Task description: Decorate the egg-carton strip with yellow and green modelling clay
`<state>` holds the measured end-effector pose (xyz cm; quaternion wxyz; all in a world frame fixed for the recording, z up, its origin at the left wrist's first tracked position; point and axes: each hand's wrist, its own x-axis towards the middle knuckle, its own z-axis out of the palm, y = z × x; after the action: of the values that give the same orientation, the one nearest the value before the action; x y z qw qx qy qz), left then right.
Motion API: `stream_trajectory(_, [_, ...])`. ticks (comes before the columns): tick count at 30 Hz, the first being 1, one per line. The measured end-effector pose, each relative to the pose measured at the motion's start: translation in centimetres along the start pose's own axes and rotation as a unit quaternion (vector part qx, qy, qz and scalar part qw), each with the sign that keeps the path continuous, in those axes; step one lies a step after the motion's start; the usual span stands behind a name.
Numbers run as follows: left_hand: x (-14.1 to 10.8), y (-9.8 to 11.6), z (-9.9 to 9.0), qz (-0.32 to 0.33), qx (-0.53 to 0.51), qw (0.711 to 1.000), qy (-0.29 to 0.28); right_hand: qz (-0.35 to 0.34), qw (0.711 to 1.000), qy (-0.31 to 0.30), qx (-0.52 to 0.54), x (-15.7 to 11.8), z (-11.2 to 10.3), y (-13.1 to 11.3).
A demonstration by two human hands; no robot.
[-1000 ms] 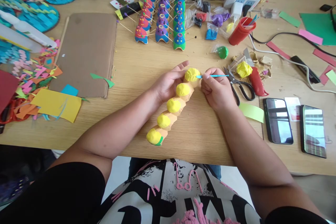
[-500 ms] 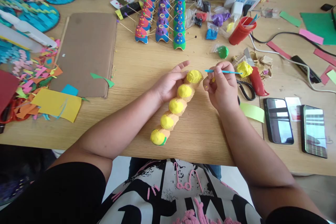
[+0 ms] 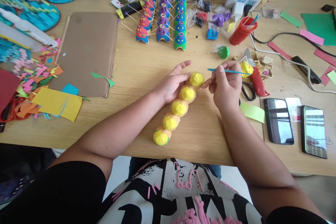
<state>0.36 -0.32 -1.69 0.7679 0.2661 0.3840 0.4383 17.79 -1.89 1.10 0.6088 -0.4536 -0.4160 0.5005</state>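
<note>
My left hand (image 3: pixel 174 83) grips the far end of an egg carton strip (image 3: pixel 175 115) from its left side. The strip slants across the table, and each of its several bumps is capped with yellow clay, with a little green showing at the near end. A thin blue modelling tool (image 3: pixel 228 71) lies pinched between the thumb and fingers of my right hand (image 3: pixel 228 85). One right fingertip reaches to the strip's far end, touching or nearly so. Just past the tool's right end sits a lump of yellow clay (image 3: pixel 246 68).
Painted carton caterpillars (image 3: pixel 163 17) with pin-like feelers stand at the back. A red cup (image 3: pixel 243 31), bagged clay (image 3: pixel 212 31) and scissors (image 3: pixel 248 91) are to the right, with two phones (image 3: pixel 278 120) nearer. Cardboard (image 3: pixel 85 54) and paper scraps lie left.
The strip has shifted slightly right and rolled so its yellow caps face up more. My right hand has moved a little right with the tool, and one finger now points toward the strip.
</note>
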Motion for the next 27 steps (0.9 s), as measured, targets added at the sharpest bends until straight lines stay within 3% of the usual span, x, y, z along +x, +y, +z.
stream_trajectory(17, [-1.5, 0.6, 1.4, 0.024, 0.021, 0.999, -0.021, -0.026, 0.998, 0.013, -0.053, -0.2, -0.1, 0.2])
stream_trajectory(25, [-0.1, 0.6, 0.1, -0.013, -0.024, 1.000, 0.012, -0.035, 0.999, 0.034, -0.010, 0.2, -0.3, 0.3])
stream_trajectory(27, [0.3, 0.6, -0.3, -0.019, -0.031, 0.999, 0.013, -0.018, 1.000, 0.012, 0.020, 0.4, -0.4, 0.3])
